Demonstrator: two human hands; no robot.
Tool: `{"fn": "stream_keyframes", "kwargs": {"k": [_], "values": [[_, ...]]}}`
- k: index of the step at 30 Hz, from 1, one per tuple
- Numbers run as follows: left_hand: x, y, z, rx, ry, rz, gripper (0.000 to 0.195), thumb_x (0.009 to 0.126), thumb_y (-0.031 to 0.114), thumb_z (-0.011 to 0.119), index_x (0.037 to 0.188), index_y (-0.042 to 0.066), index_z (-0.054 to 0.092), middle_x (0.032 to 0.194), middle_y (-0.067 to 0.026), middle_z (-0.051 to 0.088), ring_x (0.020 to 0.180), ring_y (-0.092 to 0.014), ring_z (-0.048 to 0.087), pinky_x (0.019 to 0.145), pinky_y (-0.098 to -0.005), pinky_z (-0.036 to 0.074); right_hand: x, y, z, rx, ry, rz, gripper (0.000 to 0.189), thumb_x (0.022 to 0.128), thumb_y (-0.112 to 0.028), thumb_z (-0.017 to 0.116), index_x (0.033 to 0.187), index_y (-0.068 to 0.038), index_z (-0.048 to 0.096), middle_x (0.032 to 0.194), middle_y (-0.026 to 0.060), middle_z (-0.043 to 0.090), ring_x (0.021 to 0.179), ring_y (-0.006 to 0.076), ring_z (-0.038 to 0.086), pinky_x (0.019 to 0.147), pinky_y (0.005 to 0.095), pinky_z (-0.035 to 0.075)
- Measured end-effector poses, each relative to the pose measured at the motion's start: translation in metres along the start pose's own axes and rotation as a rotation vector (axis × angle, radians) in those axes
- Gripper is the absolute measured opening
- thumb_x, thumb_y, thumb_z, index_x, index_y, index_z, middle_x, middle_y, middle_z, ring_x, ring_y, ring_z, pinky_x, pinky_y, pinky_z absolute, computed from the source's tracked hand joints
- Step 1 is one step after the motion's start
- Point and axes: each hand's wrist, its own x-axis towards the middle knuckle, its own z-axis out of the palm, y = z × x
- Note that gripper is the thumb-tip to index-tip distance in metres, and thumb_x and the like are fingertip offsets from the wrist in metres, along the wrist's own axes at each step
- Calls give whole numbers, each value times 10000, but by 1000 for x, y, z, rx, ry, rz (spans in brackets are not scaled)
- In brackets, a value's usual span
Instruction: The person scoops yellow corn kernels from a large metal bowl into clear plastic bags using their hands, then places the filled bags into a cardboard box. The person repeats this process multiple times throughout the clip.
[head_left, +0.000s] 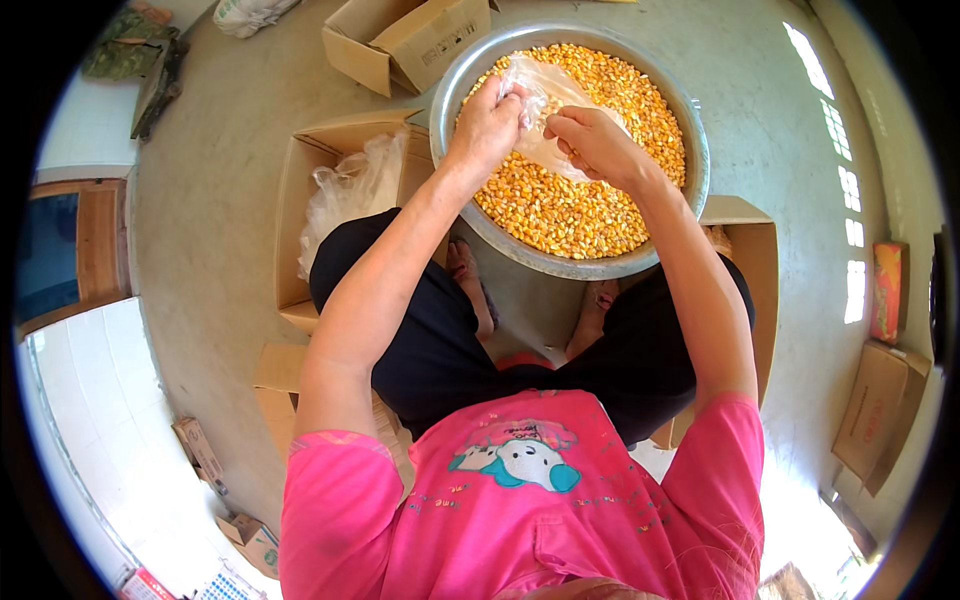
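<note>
A wide metal basin (694, 157) stands in front of my knees, filled with yellow corn kernels (577, 225). Over the corn, my left hand (491, 120) grips the gathered edge of a clear plastic bag (559, 82). The bag's thin film spreads across the kernels and runs beneath my right hand (596, 146). That hand is curled at the bag, thumb against the bent fingers. What lies inside its fingers is hidden.
Left of the basin, an open cardboard box (300, 172) holds crumpled clear plastic bags (356, 180). Another open carton (420, 37) sits beyond it. At my right knee stands a cardboard box (754, 255). More cartons (870, 412) line the right wall.
</note>
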Motion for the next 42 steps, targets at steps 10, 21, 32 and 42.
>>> {"fn": "stream_keyframes", "kwargs": {"k": [10, 21, 32, 42], "values": [[-4, -9, -8, 281, -68, 111, 249, 835, 254, 599, 881, 11, 573, 776, -49, 584, 681, -121, 516, 624, -298, 429, 59, 7, -13, 366, 453, -26, 184, 906, -172, 483, 923, -11, 570, 618, 54, 488, 481, 123, 430, 394, 280, 335], [20, -29, -13, 292, 104, 121, 257, 888, 215, 509, 835, -36, 530, 723, -168, 582, 645, -234, 542, 638, -384, 442, 88, 42, -6, -42, 542, -184, 421, 923, -290, 427, 1042, 63, 622, 841, 168, 643, 699, 243, 616, 584, 337, 479], [19, -22, -11, 213, 97, 56, 250, 911, 221, 497, 883, -26, 527, 716, -137, 582, 653, -195, 553, 627, -358, 449, 0, -3, 16, -58, -16, -276, 263, 901, -223, 550, 780, -9, 642, 694, 65, 635, 617, 121, 586, 592, 306, 489], [14, -16, -8, 231, 82, 41, 238, 919, 212, 480, 871, -19, 515, 733, -113, 568, 676, -176, 547, 626, -357, 441, -9, 71, 54, -1025, 333, -656, 317, 850, -260, 612, 1088, -62, 543, 997, 169, 539, 959, 338, 547, 790, 429, 470]]}}
